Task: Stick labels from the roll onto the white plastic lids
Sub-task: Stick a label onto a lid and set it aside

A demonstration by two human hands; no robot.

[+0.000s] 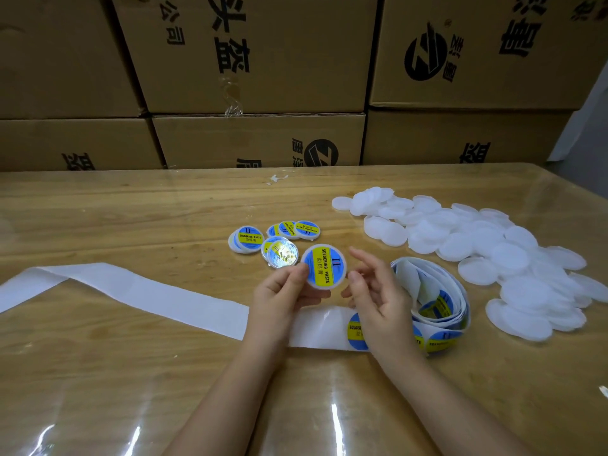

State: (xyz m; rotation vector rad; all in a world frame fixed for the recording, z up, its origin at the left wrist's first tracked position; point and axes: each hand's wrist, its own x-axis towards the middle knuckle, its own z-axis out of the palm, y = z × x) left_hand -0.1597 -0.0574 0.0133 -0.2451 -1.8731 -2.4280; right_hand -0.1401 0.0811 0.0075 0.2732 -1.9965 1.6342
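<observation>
Your labelled lid (324, 266) showed blue with a yellow band and black lettering; spare lids (493, 245) were white, perhaps translucent.

Stacked cardboard boxes (256, 54) behind wooden table (98, 324)

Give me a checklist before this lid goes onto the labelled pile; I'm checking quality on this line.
1. Label centred on lid, white rim all round: ok.
2. Label edges fully pressed down: cannot tell.
3. Left hand pinches the lid's edge: ok.
4. Right hand open, holding nothing: ok.
5. Next label on the strip is whole: cannot tell, it is partly behind the right hand.
6. Blank lids left to do: ok.
</observation>
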